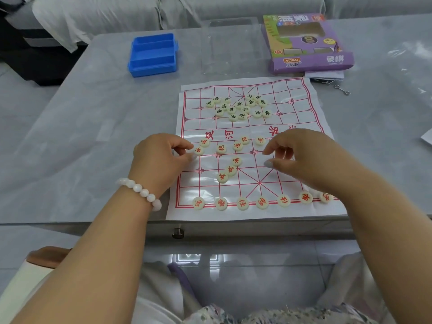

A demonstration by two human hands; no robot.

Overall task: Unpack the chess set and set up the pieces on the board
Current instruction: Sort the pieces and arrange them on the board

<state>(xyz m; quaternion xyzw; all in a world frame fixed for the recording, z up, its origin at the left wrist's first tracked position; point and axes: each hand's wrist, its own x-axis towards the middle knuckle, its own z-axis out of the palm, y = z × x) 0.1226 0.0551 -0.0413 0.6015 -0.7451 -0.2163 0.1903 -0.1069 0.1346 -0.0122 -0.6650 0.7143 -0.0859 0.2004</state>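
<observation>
Where sofa (163, 10) stands, table (81, 136) grey.

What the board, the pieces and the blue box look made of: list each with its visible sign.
Board: thin glossy sheet, likely plastic film or coated paper; fold creases, glare.
Pieces: cream discs, probably plastic; smooth, uniform, printed characters.
Blue box: moulded plastic; even colour, rounded edges.
</observation>
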